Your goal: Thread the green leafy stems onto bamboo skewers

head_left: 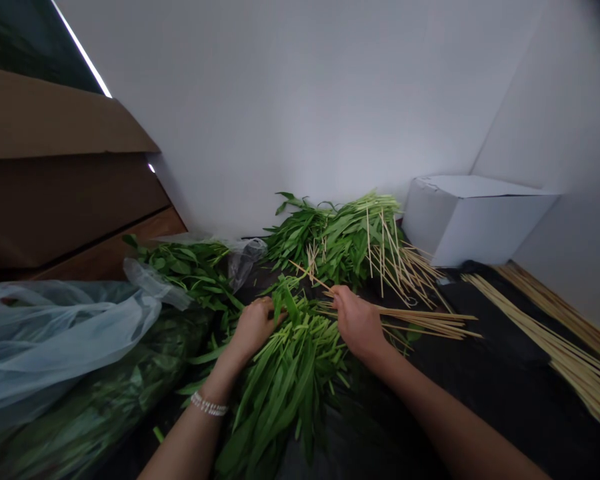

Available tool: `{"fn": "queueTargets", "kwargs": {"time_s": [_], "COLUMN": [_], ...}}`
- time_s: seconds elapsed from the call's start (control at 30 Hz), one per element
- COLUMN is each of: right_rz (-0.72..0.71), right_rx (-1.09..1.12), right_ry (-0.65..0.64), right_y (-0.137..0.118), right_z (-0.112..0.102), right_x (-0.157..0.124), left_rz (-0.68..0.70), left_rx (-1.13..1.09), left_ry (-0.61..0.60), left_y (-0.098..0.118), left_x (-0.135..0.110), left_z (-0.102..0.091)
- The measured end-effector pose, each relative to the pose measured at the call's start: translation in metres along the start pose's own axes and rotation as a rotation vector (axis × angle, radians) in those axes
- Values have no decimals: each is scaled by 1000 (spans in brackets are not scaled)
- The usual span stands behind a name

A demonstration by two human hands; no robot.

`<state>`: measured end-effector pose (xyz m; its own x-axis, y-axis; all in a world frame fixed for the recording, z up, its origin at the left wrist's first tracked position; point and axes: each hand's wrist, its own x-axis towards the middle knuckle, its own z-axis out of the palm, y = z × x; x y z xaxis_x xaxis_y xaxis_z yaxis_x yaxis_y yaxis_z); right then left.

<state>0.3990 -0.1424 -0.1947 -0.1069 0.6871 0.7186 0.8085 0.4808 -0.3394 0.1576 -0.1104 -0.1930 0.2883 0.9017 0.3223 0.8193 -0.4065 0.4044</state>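
My left hand (254, 328), with a white beaded bracelet on its wrist, is closed on leafy green stems (291, 301) that look like water spinach. My right hand (359, 321) pinches a thin wooden skewer (311, 275), whose far end points up and left. More loose skewers (425, 320) lie beneath and to the right of that hand. Between my forearms spreads a pile of long-leaved greens (290, 380), cut stems upward. Behind the hands rests a larger heap of greens (340, 233) with several skewers (387, 253) lying across and through it.
At left are a cloudy plastic bag (60, 347), bagged greens (125, 393), more greens in clear plastic (195, 267) and a cardboard box (60, 200). A white box (480, 223) stands back right, near long skewer bundles (545, 340) on the black surface. White walls (305, 100) enclose the back.
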Motion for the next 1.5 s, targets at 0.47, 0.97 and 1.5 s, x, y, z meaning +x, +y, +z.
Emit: {"fn": "queueTargets", "kwargs": {"time_s": [0.47, 0.97, 1.5], "right_rz": [-125, -174, -149], "right_rx": [26, -22, -86], "right_ry": [27, -101, -244], "right_y": [-3, -2, -6], "right_z": [0, 14, 9], "right_x": [-1, -12, -10], "left_rz": [-348, -379, -477], "left_rx": [-1035, -1050, -1298], "left_ry": [369, 279, 138], "left_y": [2, 7, 23], "left_x": [6, 4, 2], "left_z": [-28, -25, -31]}}
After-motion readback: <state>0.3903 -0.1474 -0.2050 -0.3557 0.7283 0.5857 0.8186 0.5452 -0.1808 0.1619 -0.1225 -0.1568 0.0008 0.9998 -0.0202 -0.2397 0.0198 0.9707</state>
